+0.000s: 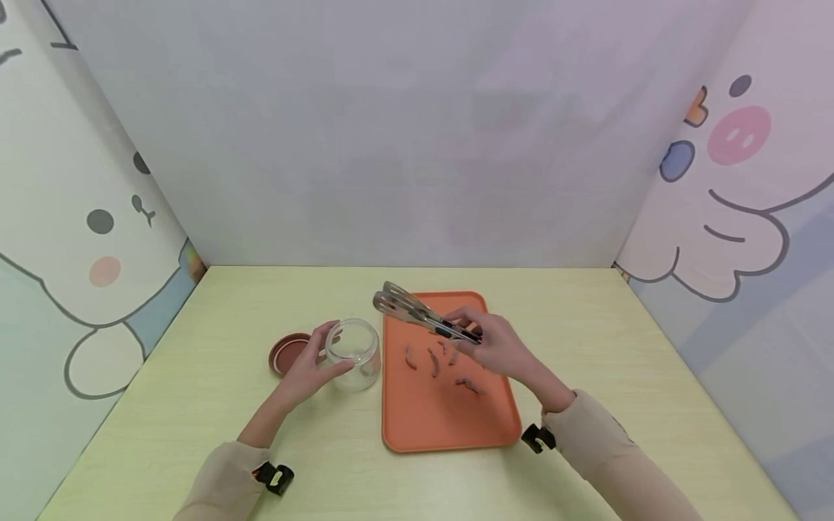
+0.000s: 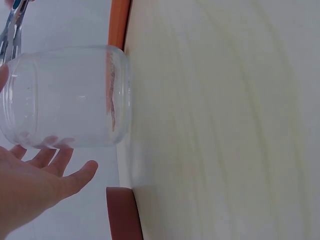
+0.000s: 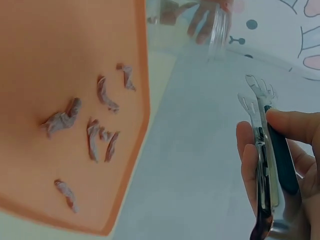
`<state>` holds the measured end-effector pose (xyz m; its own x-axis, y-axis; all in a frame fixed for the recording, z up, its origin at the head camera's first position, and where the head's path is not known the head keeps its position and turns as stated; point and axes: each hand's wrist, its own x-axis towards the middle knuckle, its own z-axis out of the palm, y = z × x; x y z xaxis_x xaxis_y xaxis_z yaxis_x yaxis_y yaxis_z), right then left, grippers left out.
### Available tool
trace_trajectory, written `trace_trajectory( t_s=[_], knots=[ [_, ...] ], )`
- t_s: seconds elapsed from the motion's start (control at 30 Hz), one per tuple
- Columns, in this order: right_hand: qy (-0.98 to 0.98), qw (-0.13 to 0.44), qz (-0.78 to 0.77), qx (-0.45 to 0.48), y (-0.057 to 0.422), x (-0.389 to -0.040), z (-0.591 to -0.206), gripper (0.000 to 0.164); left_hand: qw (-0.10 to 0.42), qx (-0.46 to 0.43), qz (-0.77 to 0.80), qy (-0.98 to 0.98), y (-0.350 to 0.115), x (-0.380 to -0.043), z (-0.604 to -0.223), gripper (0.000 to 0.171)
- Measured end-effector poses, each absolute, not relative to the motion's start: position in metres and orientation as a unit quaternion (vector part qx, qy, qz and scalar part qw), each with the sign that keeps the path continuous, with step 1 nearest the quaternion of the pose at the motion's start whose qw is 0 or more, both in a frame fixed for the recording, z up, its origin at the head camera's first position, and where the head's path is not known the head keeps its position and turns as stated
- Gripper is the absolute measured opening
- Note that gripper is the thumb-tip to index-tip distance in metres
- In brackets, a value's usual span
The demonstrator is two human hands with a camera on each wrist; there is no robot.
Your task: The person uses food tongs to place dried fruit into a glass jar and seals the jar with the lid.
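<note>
A clear glass jar [image 1: 354,356] without a lid stands upright on the table, left of an orange tray [image 1: 449,423]. My left hand [image 1: 314,369] holds it, thumb and fingers on opposite sides near the rim. In the left wrist view, a brownish strip [image 2: 112,90] shows through the jar's wall near its base. Above the tray, my right hand [image 1: 495,346] grips metal tongs [image 1: 423,316] by their dark handles. The tong tips point left and upward, slightly apart, with nothing between them. Several twisted brownish strips [image 3: 62,120] lie scattered on the tray.
A round reddish-brown lid [image 1: 287,354] lies on the table left of the jar, partly behind my left hand. The pale yellow table [image 1: 560,304] meets a plain curtain [image 1: 417,181] at the back, with cartoon-print cloth at both sides.
</note>
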<state>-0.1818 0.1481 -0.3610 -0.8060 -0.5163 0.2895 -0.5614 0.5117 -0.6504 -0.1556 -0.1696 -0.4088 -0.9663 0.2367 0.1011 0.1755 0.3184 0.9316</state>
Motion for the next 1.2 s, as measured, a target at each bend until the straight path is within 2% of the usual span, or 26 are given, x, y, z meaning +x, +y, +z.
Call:
trace_trajectory(
  t_s=[0.13, 0.53, 0.73, 0.9, 1.2],
  knots=[
    [-0.873, 0.02, 0.4, 0.278, 0.163, -0.178, -0.37, 0.035, 0.022, 0.131, 0.569, 0.811, -0.169, -0.156, -0.409, 0.071],
    [-0.892, 0.047, 0.385, 0.232, 0.19, -0.157, -0.402, 0.04, 0.021, 0.131, 0.564, 0.815, -0.169, -0.154, -0.406, 0.07],
    [-0.894, 0.072, 0.381, 0.225, 0.193, -0.147, -0.418, 0.044, 0.02, 0.134, 0.568, 0.812, -0.169, -0.154, -0.409, 0.071],
    [-0.895, 0.091, 0.377, 0.219, 0.19, -0.14, -0.429, 0.044, 0.015, 0.135, 0.57, 0.811, -0.175, -0.162, -0.425, 0.071],
    [-0.898, 0.081, 0.368, 0.226, 0.183, -0.128, -0.438, 0.043, 0.012, 0.141, 0.568, 0.811, -0.178, -0.167, -0.436, 0.073]
  ],
)
